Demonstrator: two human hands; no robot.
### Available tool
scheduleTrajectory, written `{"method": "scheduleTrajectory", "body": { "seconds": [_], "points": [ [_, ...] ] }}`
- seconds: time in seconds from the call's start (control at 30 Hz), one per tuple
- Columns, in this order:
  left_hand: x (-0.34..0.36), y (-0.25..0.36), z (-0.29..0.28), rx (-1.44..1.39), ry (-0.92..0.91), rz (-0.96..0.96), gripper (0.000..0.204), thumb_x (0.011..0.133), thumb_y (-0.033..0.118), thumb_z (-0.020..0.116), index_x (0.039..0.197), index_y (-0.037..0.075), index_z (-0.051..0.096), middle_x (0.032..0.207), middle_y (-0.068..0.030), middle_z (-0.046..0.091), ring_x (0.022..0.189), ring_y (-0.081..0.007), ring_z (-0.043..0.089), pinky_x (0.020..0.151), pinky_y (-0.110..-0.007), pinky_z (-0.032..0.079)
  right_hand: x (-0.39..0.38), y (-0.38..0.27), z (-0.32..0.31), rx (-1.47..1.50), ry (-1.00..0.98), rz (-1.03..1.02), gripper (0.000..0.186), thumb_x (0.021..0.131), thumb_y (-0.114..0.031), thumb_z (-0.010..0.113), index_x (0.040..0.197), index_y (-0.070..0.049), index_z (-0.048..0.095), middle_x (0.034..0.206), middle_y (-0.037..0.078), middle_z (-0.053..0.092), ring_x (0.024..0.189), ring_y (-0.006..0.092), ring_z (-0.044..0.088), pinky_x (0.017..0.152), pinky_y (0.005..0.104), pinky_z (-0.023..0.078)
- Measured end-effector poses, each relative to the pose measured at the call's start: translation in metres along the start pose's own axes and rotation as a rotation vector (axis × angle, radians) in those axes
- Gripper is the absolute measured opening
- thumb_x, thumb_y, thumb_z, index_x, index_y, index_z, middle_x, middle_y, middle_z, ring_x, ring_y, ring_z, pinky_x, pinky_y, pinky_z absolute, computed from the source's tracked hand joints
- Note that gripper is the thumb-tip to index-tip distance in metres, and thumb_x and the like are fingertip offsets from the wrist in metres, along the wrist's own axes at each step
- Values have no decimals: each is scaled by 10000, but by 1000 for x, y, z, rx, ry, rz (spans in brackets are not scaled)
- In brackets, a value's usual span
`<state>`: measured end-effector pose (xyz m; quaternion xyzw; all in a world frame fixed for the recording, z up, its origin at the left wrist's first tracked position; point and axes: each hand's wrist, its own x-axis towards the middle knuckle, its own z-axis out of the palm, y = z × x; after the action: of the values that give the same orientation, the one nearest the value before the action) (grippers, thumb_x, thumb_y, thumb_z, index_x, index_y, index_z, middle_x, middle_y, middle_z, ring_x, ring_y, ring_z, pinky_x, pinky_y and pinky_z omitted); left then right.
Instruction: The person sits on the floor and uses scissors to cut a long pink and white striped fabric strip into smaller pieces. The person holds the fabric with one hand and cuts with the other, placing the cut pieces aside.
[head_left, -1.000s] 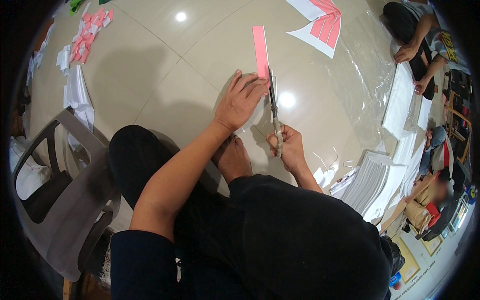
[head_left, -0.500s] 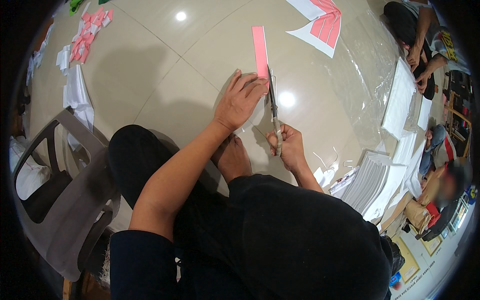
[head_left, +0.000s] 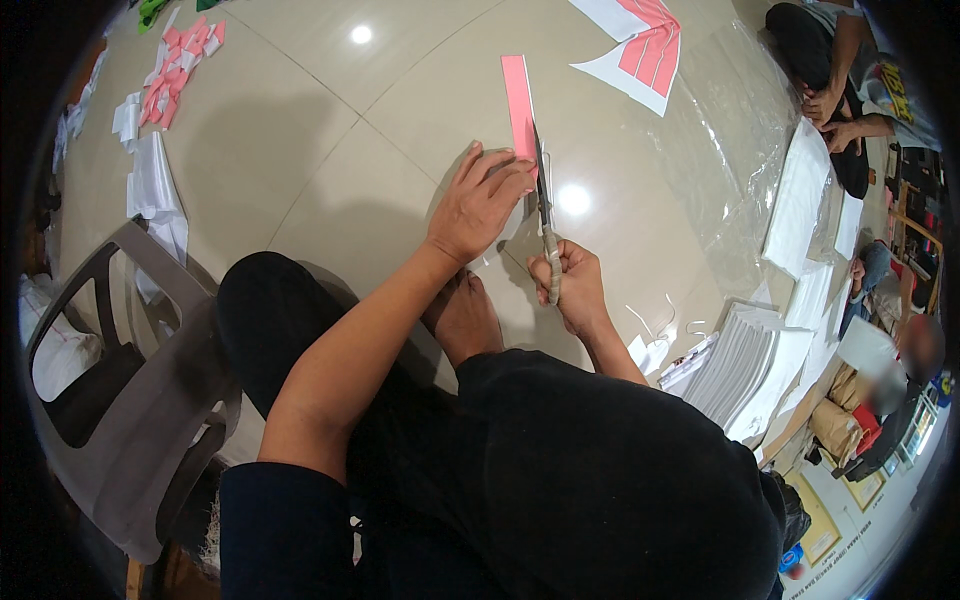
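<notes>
My left hand [head_left: 480,200] has its bent fingers on the lower end of a narrow pink strip [head_left: 516,92] with a white edge, holding it. My right hand [head_left: 570,285] is closed round the wrapped handle of long dark scissors [head_left: 542,195]. The blades lie along the strip's right edge, just right of my left fingertips, pointing away from me. Beyond, at the upper right, lies a pink-and-white cut piece [head_left: 645,62]. My bare foot [head_left: 468,320] is beneath my left forearm.
Pink-and-white scraps [head_left: 170,75] and white fabric [head_left: 155,190] lie leftward. A grey plastic chair [head_left: 110,440] stands at my left. Rightward are clear plastic sheeting [head_left: 720,150], a stack of white sheets [head_left: 750,360], a co-worker's hands [head_left: 830,125] and other people farther back [head_left: 870,270].
My right hand and the scissors have moved slightly forward, along the strip. The strip's far end has shifted slightly left. The co-worker's hands have moved, and a pale sheet now shows among the people behind.
</notes>
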<state>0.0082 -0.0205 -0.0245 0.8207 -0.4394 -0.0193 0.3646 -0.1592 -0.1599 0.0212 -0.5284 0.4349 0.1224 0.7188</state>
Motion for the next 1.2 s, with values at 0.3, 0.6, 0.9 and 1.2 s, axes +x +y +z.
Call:
{"method": "scheduleTrajectory", "body": {
  "seconds": [0.3,0.6,0.9,1.2],
  "points": [
    [1,0,-1,-8,0,-6,193,1016,158,683,1207,142,695,1375,16,734,1411,-282,600,1297,-618,385,1,3,-2,-3,1,4,236,956,-130,847,940,-18,640,759,34,671,557,98,582,509,274,466],
    [1,1,-4,1,-3,2,186,1052,153,696,1232,109,716,1390,-8,753,1368,-289,643,1278,-610,403,5,0,-2,-23,3,-9,240,939,-134,849,945,-9,645,746,34,669,555,100,585,508,276,460],
    [0,-1,-3,-8,13,8,224,1037,158,690,1256,115,709,1382,-4,751,1377,-288,634,1281,-614,402,14,-10,0,-40,2,-4,217,930,-110,838,956,-2,652,757,38,676,557,106,587,510,278,460],
    [1,0,-2,-29,24,-12,190,1017,156,676,1205,136,695,1374,20,745,1391,-281,616,1291,-612,401,14,-6,-4,-23,-13,-7,237,949,-120,854,970,-4,648,761,38,671,557,102,584,504,268,459]
  ]
}}
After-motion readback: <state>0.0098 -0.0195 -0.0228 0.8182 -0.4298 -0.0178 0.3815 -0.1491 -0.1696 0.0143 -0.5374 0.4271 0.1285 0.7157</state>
